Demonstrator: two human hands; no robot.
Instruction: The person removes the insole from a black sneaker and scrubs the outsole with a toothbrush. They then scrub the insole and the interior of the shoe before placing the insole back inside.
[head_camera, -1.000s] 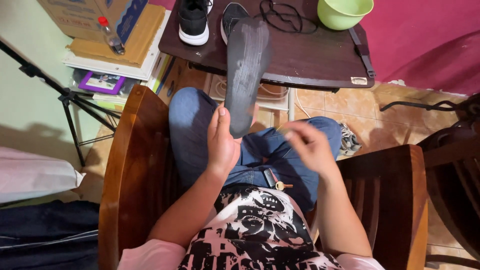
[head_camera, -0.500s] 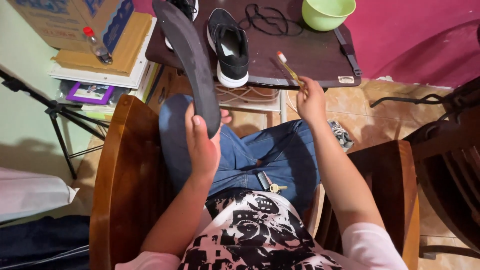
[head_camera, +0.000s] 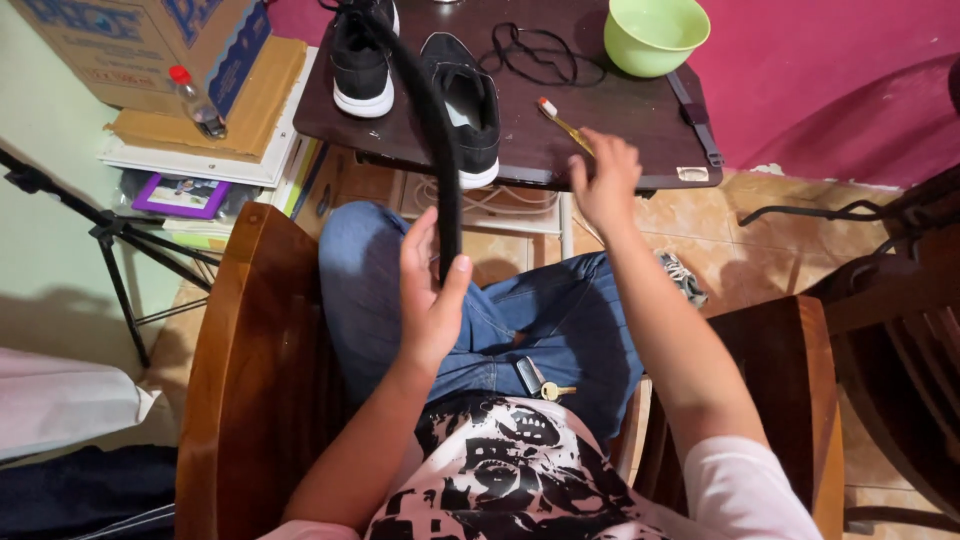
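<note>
1. At centre frame, the left hand (head_camera: 432, 305) is clamped on a black insole (head_camera: 425, 120), held edge-on and upright over the lap.
2. Toward the upper middle, the right hand (head_camera: 603, 180) hovers with fingers loosely spread at the table (head_camera: 640, 125) edge, beside a toothbrush (head_camera: 562, 122); contact cannot be told.
3. Judging by this, the insole is out of the black shoes (head_camera: 470, 105); scrubbing seems not yet begun.

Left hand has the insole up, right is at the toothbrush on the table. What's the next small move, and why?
Probably close the right hand on the toothbrush. Its fingers are spread just at the handle's near end and nothing is gripped yet, while the left hand already holds the insole upright over the lap.
</note>
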